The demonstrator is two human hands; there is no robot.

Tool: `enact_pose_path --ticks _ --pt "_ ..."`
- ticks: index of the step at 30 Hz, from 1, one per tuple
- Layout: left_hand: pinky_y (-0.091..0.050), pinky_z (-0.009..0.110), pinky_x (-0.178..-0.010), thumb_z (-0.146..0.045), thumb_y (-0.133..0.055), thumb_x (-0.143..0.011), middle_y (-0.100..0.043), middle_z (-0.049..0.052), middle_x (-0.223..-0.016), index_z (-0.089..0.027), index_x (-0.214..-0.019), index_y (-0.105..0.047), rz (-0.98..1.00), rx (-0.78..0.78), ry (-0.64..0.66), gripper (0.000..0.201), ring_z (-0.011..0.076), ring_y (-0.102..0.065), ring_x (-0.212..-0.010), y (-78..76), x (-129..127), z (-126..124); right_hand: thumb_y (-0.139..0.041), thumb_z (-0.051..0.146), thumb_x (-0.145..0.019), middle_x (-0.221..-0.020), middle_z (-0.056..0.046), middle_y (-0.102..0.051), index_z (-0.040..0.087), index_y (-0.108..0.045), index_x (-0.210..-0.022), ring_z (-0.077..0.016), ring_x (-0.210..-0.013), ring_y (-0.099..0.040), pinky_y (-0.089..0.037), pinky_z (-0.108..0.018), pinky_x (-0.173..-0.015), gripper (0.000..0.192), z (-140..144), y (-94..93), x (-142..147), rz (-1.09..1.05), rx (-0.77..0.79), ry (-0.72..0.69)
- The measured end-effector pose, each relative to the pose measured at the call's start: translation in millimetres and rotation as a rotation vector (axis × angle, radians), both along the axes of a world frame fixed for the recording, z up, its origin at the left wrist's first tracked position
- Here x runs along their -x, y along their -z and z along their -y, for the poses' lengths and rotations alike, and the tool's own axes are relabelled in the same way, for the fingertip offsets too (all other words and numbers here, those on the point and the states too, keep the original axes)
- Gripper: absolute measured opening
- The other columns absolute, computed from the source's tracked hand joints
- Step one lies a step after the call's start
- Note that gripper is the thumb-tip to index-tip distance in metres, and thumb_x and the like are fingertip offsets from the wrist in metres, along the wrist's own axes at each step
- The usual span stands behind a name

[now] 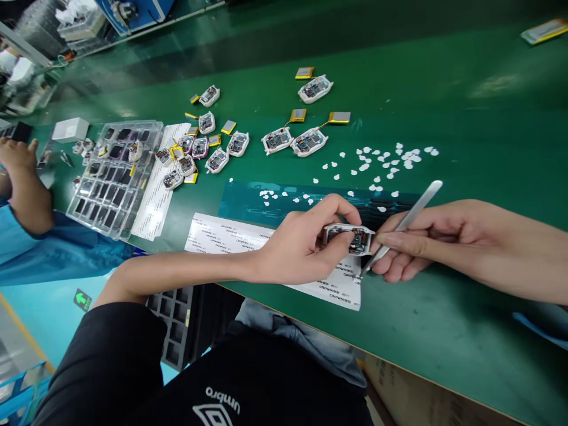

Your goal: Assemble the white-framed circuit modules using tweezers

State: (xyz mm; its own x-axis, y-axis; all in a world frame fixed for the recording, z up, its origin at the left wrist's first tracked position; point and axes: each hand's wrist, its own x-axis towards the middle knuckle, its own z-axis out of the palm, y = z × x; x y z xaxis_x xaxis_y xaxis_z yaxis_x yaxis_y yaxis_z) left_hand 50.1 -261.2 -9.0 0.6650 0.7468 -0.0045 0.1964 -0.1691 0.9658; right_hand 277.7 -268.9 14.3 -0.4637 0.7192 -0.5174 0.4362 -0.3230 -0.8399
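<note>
Between the thumb and fingers of my left hand (306,242) is a white watch case (361,241) with its circuit board showing. My right hand (426,242) is closed on metal tweezers (410,216), whose tips point down at the printed backing paper (346,296). A small pale piece lies at the tweezer tips; whether they grip it I cannot tell. The paper lies under my left hand and forearm, on the green bench mat. Just beyond both hands, small white round stickers (390,163) are scattered over the mat.
More open watch cases (310,142) with yellow-edged batteries (339,117) lie farther back. A clear compartment tray (106,189) of dark parts stands at left, near a co-worker's hand (20,160). A lone battery (545,31) lies at far right. The bench edge runs before my body.
</note>
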Motion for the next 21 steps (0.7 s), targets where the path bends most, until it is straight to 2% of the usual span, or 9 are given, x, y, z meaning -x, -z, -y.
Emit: enact_pose_path --ticks 3,5,8,10,13,17,21 --pt "-0.041 0.024 -0.056 -0.024 -0.055 -0.094 -0.059 -0.003 -0.078 -0.022 -0.101 -0.049 0.002 0.002 0.002 0.010 0.0079 -0.053 -0.058 -0.1 0.2 -0.1 -0.065 0.092 -0.072 -0.069 -0.010 -0.075 0.029 -0.078 -0.070 -0.0259 -0.061 -0.075 -0.066 -0.035 -0.054 0.064 -3.3 0.7 -5.9 -0.003 -0.100 0.050" --pt "-0.042 0.024 -0.057 -0.025 -0.056 -0.095 -0.057 -0.005 -0.074 -0.022 -0.101 -0.050 0.017 0.024 0.007 0.009 0.0083 -0.053 -0.058 -0.3 0.5 -0.4 -0.068 0.090 -0.073 -0.066 -0.009 -0.074 0.029 -0.077 -0.070 -0.0251 -0.056 -0.072 -0.064 -0.035 -0.050 0.062 -0.5 1.9 -12.9 0.016 -0.206 0.176" --pt "-0.043 0.023 -0.058 -0.023 -0.058 -0.093 -0.060 -0.005 -0.072 -0.021 -0.105 -0.053 0.060 0.047 0.032 0.014 0.0081 -0.052 -0.057 -1.5 1.0 -1.5 -0.074 0.079 -0.078 -0.074 -0.008 -0.075 0.028 -0.076 -0.070 -0.0230 -0.060 -0.073 -0.065 -0.036 -0.056 0.052 10.7 0.9 -19.8 0.083 -0.418 0.427" --pt "-0.043 0.023 -0.059 -0.020 -0.059 -0.089 -0.065 -0.003 -0.078 -0.019 -0.108 -0.056 0.075 0.053 0.047 0.020 0.0073 -0.050 -0.057 -2.3 1.2 -2.4 -0.071 0.076 -0.084 -0.081 -0.007 -0.076 0.028 -0.075 -0.067 -0.0227 -0.070 -0.074 -0.065 -0.038 -0.064 0.050 18.9 -2.5 -16.5 0.138 -0.540 0.518" --pt "-0.045 0.024 -0.058 -0.018 -0.060 -0.085 -0.066 -0.001 -0.080 -0.018 -0.109 -0.061 0.072 0.055 0.062 0.024 0.0082 -0.052 -0.059 -2.6 1.1 -3.9 -0.062 0.076 -0.090 -0.083 -0.006 -0.077 0.031 -0.076 -0.067 -0.0234 -0.077 -0.074 -0.063 -0.041 -0.069 0.052 26.4 -8.4 -1.6 0.213 -0.625 0.493" --pt "-0.045 0.024 -0.056 -0.018 -0.060 -0.083 -0.062 -0.002 -0.074 -0.018 -0.108 -0.065 0.038 0.026 0.088 0.026 0.0100 -0.055 -0.060 -1.0 0.6 -5.4 -0.058 0.073 -0.093 -0.081 -0.002 -0.077 0.034 -0.076 -0.072 -0.0202 -0.069 -0.070 -0.057 -0.037 -0.062 0.048 28.5 -10.4 14.6 0.242 -0.673 0.400" --pt "-0.046 0.025 -0.057 -0.019 -0.060 -0.082 -0.062 -0.002 -0.072 -0.015 -0.110 -0.067 0.046 -0.005 0.110 0.030 0.0112 -0.057 -0.060 0.4 1.1 -6.7 -0.056 0.067 -0.097 -0.077 0.001 -0.076 0.035 -0.074 -0.076 -0.0196 -0.070 -0.071 -0.052 -0.035 -0.062 0.042 29.3 -9.1 17.1 0.284 -0.714 0.411"
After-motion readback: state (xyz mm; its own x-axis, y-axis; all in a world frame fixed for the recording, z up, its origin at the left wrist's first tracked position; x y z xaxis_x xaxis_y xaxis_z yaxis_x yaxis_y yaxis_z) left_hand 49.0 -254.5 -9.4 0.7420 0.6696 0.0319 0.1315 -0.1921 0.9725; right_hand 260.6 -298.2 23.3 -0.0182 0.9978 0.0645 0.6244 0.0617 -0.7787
